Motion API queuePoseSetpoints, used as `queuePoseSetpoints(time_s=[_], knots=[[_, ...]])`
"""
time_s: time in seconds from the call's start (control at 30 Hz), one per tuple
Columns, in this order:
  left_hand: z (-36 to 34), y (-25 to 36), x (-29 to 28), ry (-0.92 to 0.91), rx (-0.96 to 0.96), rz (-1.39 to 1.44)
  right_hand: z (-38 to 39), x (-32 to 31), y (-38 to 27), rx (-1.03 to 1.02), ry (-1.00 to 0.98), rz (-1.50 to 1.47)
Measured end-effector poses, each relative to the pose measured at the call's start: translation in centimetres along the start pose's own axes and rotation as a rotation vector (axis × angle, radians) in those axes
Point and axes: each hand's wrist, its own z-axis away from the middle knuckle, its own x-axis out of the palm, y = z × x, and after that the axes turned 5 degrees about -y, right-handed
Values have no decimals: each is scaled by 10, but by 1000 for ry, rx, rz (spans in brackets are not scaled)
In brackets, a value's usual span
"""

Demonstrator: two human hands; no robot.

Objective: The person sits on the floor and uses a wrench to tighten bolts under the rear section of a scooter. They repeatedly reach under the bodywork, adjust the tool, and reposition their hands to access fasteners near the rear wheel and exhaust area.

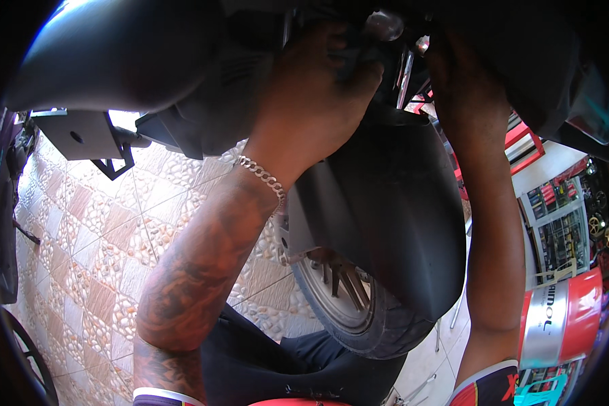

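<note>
My left hand point(314, 95), with a chain bracelet on the wrist, reaches into the dark underside of a black two-wheeler body point(122, 54), fingers curled at parts I cannot make out. Beside it on the right, my right hand point(470, 98) reaches up into the same shadowed cavity, its fingertips hidden. Between them show a small metal dome point(384, 26) and a silver rod point(404, 78). Below hangs the black front fender point(379, 210) over the tyre and spoked-pattern rim point(345, 294).
Patterned floor tiles point(95, 223) lie at the left, below a black metal bracket point(74, 135). At the right are a red toolbox point(521, 145), trays of small tools point(555, 223), a red-and-silver drum point(561, 318) and a teal plastic item point(541, 389). Dark vehicle parts point(7, 203) line the far left.
</note>
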Motion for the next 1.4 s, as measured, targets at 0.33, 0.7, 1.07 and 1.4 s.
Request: queuePoseSetpoints(time_s=[0.33, 0.7, 1.07, 1.4], knots=[[-7, -16, 4, -2, 70, 86, -1, -5, -10, -2, 18, -42], [-7, -12, 8, -42, -30, 173, -6, -15, -29, -19, -15, -20], [-9, -11, 9, -111, -135, 165, -9, -6, -30, 112, -33, -60], [-21, -32, 11, -15, 334, -188, -6, -7, -49, -12, 164, -168]])
